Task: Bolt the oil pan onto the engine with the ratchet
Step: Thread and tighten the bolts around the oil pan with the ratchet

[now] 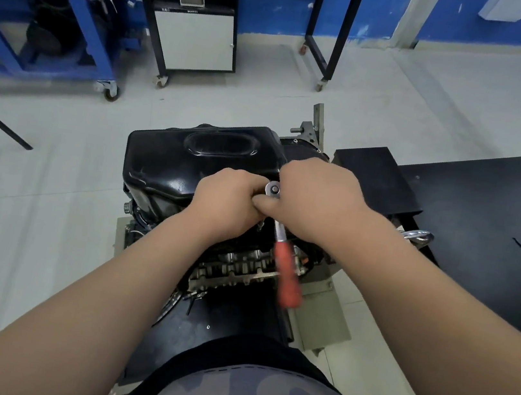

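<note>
Grey floor [49,199] open leftward, left hand [228,199] and right hand [316,199] gripping ratchet [286,265] at right edge of oil pan [170,157]

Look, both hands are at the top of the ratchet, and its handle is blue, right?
No, the handle of the ratchet is red, not blue, as the head view shows. The left hand and right hand are at its top.
</note>
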Available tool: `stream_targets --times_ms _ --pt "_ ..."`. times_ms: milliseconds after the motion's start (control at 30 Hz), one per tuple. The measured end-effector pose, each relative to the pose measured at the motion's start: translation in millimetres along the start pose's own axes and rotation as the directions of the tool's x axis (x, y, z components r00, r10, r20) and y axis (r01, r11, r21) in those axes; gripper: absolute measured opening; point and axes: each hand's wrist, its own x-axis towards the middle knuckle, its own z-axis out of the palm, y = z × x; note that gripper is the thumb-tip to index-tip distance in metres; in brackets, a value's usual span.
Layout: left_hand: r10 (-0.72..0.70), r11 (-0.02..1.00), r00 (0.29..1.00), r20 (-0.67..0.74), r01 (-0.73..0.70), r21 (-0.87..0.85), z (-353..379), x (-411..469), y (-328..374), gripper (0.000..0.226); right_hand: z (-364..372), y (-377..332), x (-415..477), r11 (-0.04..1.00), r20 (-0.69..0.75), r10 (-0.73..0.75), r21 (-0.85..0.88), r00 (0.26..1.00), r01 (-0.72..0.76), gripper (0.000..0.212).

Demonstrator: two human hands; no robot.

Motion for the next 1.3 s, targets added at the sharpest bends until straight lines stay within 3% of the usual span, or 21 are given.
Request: stream_targets --times_ms 100,167,233,333,400,467,567,633,700,833,967,1067,1133,1233,1300 --pt "0.037 0.999 0.996 0.087 -0.033 -0.042 -8 2 -3 0.029 -4 4 4 0.983 -0.011 -0.178 -0.045 0.984 0.178 0.018" --pt "0.021 0.999 0.996 0.084 -0.018 -0.046 -9 3 -1 0.026 -3 6 5 0.977 -0.016 -0.202 -0.075 0.979 0.201 0.023" --pt "-0.023 0.998 0.999 0.04 0.026 -0.056 -5 3 2 0.017 -2 4 4 0.982 -0.052 -0.173 -0.084 0.984 0.168 0.016" --pt "-0.075 0.997 0.997 -0.02 0.075 -0.013 1 2 7 0.008 -1 1 2 0.996 -0.055 -0.006 -0.088 0.998 0.001 0.04" --pt "-0.068 0.998 0.997 -0.02 0.068 0.017 3 2 8 0.015 1 2 0 0.998 -0.045 0.052 -0.04 0.998 -0.054 0.041" --pt "-0.037 0.999 0.999 0.034 0.037 -0.001 -1 4 3 0.009 0 4 2 0.999 -0.025 -0.029 -0.036 0.999 0.028 0.035" --pt "0.012 0.997 0.99 0.141 -0.002 -0.071 -10 7 -3 0.028 -3 9 6 0.978 -0.024 -0.2 -0.072 0.979 0.198 0.023" --pt "-0.012 0.994 0.991 0.133 0.027 -0.11 -12 7 -1 0.027 -5 9 8 0.973 -0.049 -0.22 -0.088 0.974 0.215 0.024" --pt "-0.059 0.992 0.996 0.068 0.066 -0.103 -8 6 4 0.019 -5 7 8 0.98 -0.06 -0.175 -0.11 0.983 0.168 0.022" --pt "-0.089 0.996 0.996 -0.023 0.089 0.0 1 3 10 0.005 -2 5 5 0.999 -0.033 0.001 -0.05 0.999 -0.003 0.038" --pt "-0.037 0.997 0.99 0.138 0.047 -0.064 -9 9 3 0.022 -4 10 10 0.983 -0.021 -0.173 -0.069 0.985 0.172 0.021" --pt "-0.032 0.994 0.981 0.19 0.051 -0.1 -15 12 -1 0.03 -5 11 11 0.972 -0.047 -0.221 -0.087 0.974 0.216 0.023" --pt "-0.054 0.992 0.989 0.137 0.069 -0.103 -12 11 0 0.02 -3 8 8 0.987 -0.067 -0.14 -0.086 0.988 0.134 0.023" --pt "-0.076 0.996 0.996 0.049 0.077 -0.033 -5 9 4 0.006 -2 5 5 0.998 -0.026 0.056 -0.025 0.998 -0.057 0.046" --pt "-0.055 0.998 0.998 0.044 0.055 -0.014 -4 9 2 0.009 0 8 5 0.998 -0.005 0.056 0.002 0.998 -0.056 0.046"
